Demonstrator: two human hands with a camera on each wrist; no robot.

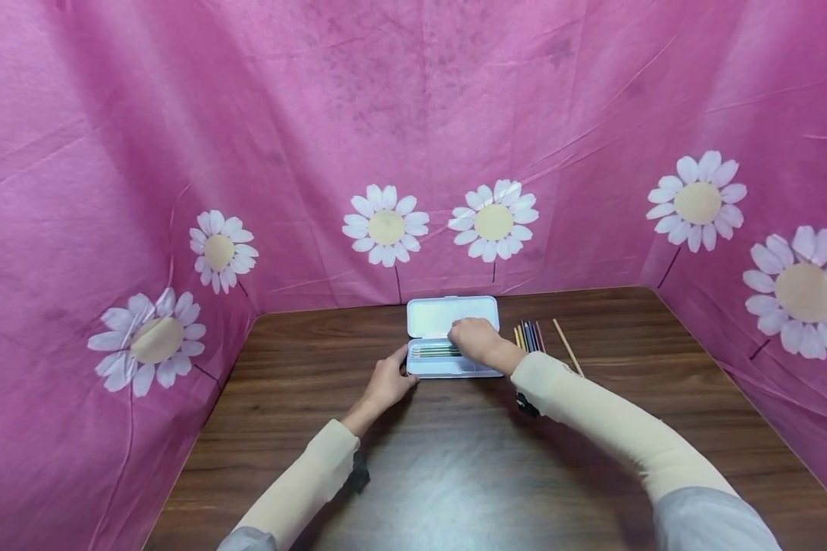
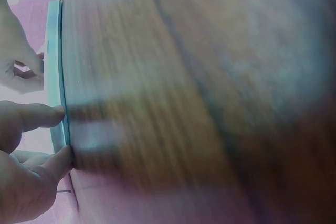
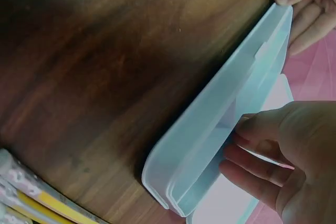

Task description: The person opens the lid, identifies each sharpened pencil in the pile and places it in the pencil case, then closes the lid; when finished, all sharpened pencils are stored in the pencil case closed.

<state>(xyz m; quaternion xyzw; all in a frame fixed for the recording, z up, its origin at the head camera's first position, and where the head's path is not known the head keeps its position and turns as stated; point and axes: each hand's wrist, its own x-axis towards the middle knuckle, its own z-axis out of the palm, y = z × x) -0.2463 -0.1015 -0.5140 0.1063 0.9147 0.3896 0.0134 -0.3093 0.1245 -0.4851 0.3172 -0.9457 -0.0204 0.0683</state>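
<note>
A pale blue-white pencil case [image 1: 455,369] lies on the wooden table with its lid [image 1: 452,308] folded back. Several pencils [image 1: 434,351] lie lengthwise inside it. My left hand [image 1: 387,383] grips the case's left end, its thumb at the front corner and fingers round the side. My right hand [image 1: 477,340] reaches into the case over the pencils' right ends. In the right wrist view, the right hand's fingers [image 3: 252,174] are bent inside the tray, the thumb close to them. Whether they pinch a pencil is hidden.
To the right of the case, several coloured pencils [image 1: 529,337] lie side by side on the table [image 1: 455,474]. A single light-coloured stick [image 1: 568,348] lies farther right. A pink cloth [image 1: 289,153] with printed daisies hangs behind and along both sides.
</note>
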